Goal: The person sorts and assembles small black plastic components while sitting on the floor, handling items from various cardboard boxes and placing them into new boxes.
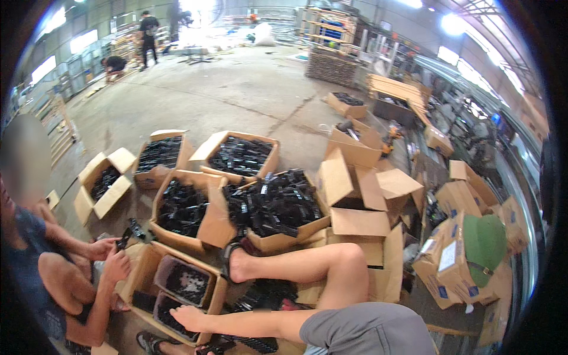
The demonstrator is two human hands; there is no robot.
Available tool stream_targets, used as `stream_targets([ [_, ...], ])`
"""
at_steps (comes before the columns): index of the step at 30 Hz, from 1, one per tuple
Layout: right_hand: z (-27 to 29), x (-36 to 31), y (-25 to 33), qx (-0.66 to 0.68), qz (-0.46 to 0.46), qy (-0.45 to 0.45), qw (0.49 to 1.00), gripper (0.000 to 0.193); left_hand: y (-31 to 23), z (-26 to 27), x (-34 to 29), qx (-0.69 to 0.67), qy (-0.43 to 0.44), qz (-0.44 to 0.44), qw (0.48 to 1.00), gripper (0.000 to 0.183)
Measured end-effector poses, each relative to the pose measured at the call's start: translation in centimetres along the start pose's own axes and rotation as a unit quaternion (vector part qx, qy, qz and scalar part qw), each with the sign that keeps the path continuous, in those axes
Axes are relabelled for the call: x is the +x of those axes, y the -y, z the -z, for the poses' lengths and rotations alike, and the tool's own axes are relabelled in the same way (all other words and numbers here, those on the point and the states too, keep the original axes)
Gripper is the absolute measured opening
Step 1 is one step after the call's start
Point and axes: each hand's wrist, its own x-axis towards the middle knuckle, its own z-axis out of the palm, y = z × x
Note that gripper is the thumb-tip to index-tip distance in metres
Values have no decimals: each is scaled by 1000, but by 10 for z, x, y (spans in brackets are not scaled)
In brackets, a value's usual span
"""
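Note:
My right hand (188, 318) reaches down into the nearer of two plastic bins (158, 305) inside a cardboard box (139, 273). Its fingers are bent and closed, and what they pinch is hidden. The farther bin (184, 273) holds small dark and light pieces. At the lower edge my left hand (201, 350) shows only in part, closed round a black part (207, 349). Long black toothed strips (257, 344) lie beside it. On the left, a seated co-worker's hands (112, 257) hold another black part (123, 239).
Open cartons of black parts (182, 207) stand beyond the box, with a large heap (275, 204) in one. My bent leg (302, 264) crosses in front. Flattened and open cartons (358, 228) sit to the right, near a green hat (485, 248). Two more people are in the far background.

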Motion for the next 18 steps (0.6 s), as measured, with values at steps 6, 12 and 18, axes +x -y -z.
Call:
stream_targets([
  [6,54,-67,-26,518,-179,54,835,23,-11,-13,2,3,47,8,999,43],
  [12,83,-164,-26,807,-216,172,522,25,-13,-17,0,8,72,25,997,42],
  [18,121,-183,5,530,-125,18,839,21,-26,-45,-14,-4,100,-11,995,42],
])
